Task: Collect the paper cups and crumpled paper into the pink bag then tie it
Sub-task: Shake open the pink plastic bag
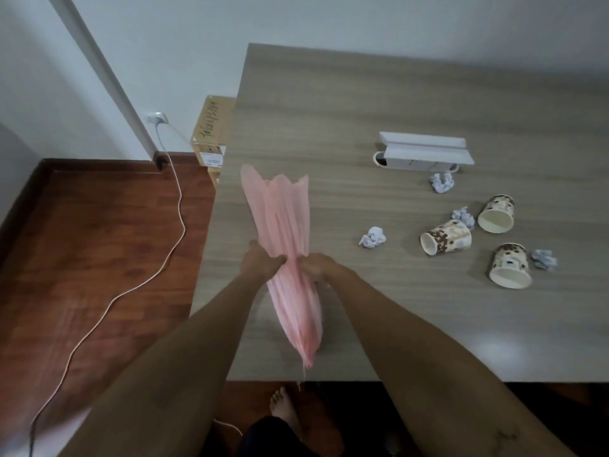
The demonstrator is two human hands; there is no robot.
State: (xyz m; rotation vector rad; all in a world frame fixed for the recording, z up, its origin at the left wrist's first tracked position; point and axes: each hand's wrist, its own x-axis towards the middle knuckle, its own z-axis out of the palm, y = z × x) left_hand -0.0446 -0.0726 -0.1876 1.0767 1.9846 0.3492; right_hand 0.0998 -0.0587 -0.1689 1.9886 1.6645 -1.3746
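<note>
— What sort of place is this, do you reckon?

— A room in a home. Reddish wood floor [99, 245], plain white wall [329, 18], a bare foot [285, 405] by the table [329, 110].

— Could be an office, with that grey wood-grain top.

— Not with a cardboard box [211, 133] tucked against the wall and a white cable [179, 206] trailing loose from the wall socket [157, 118].

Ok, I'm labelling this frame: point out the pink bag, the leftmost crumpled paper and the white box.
pink bag [280, 212]: head view, upper pleated part.
leftmost crumpled paper [373, 237]: head view, middle of the ball.
white box [428, 155]: head view, top face.
</note>
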